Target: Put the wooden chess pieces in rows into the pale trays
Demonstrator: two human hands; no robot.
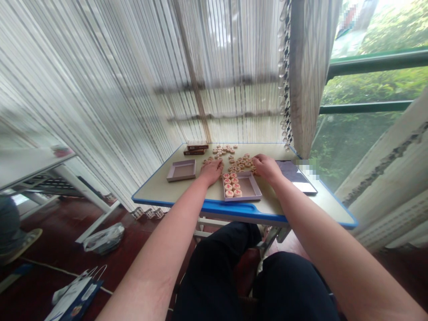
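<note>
Far loose pieces (237, 169) blurring, markings hard to read. Right hand (266, 167) curving in at pile's right edge, fingers bent, tips hiding (grip? can't tell). Left hand (212, 170) lying palm-down on pile's left side, fingers nearly straight, covering pieces; hold not showing. Eight red-marked pieces (236, 187) filling left of near box (250, 187).

Bare forearms (177, 236), dark trousers (214, 267)

The trousers are a plain navy, close to black, with soft creases where the cloth bends over the legs. The left hand (212, 172) and right hand (266, 168) are bare too, wrists included.
</note>
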